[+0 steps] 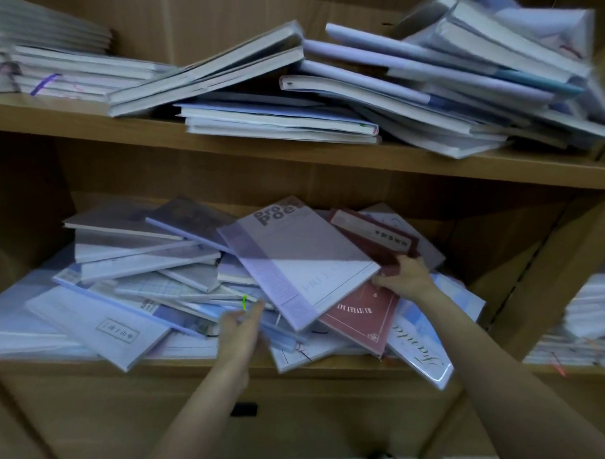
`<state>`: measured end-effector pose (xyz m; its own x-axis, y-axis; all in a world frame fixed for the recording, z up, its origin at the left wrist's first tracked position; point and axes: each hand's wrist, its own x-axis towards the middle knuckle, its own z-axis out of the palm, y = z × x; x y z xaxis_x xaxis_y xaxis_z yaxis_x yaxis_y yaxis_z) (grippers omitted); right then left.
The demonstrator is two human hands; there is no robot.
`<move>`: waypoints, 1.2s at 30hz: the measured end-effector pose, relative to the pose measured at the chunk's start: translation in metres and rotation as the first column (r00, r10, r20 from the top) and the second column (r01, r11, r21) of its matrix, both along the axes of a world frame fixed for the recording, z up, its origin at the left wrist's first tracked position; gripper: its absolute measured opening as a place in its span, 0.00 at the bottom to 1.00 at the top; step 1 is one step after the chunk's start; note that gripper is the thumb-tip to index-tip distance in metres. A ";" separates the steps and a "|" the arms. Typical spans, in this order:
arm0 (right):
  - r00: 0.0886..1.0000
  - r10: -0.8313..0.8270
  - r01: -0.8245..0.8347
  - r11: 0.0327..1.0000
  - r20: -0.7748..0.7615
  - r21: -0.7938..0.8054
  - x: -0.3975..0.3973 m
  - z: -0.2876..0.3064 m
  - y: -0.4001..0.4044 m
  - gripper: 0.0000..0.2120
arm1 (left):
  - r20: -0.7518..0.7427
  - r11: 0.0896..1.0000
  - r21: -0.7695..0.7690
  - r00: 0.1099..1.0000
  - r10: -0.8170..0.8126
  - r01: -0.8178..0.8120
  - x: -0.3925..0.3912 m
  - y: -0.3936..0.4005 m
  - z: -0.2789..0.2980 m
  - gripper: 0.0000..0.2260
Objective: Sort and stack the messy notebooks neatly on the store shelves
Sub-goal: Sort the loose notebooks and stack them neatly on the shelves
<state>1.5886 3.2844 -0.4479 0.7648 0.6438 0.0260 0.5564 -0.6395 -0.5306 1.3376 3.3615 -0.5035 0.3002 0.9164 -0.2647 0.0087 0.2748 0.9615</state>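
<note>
Left hand (240,326): fingers spread, blurred, empty, just over the front of the lower pile.
Right hand (404,277): pinching the lilac notebook (303,263) by its corner, dark red notebook (358,317) underneath.
Lower shelf (221,367): notebooks crisscrossed; sorting barely begun.
Upper shelf (297,153): beyond the fingers, toppled stacks (419,82) untouched.

Both forearms (199,407) are bare, no sleeves or jewellery showing.
</note>
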 end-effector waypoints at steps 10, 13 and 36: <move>0.695 -0.021 0.530 0.690 -0.719 0.492 0.000 -0.028 -0.014 0.22 | 0.366 0.925 -0.260 0.915 -0.172 0.278 0.037 -0.027 0.028 0.08; 0.708 -0.060 0.589 0.601 -0.704 0.540 0.002 -0.020 -0.015 0.16 | 0.366 0.905 -0.274 0.906 -0.214 0.325 0.042 -0.033 0.035 0.07; 0.939 0.014 0.039 0.989 -0.345 0.145 0.033 -0.024 -0.092 0.37 | 0.192 0.871 -0.270 0.910 -0.368 0.409 0.086 -0.070 0.008 0.10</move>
<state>1.6220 3.1925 -0.4722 0.7515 0.6433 -0.1463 0.3154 -0.5451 -0.7768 1.4234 3.2917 -0.4951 0.6662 0.6024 -0.4397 0.0549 0.5483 0.8345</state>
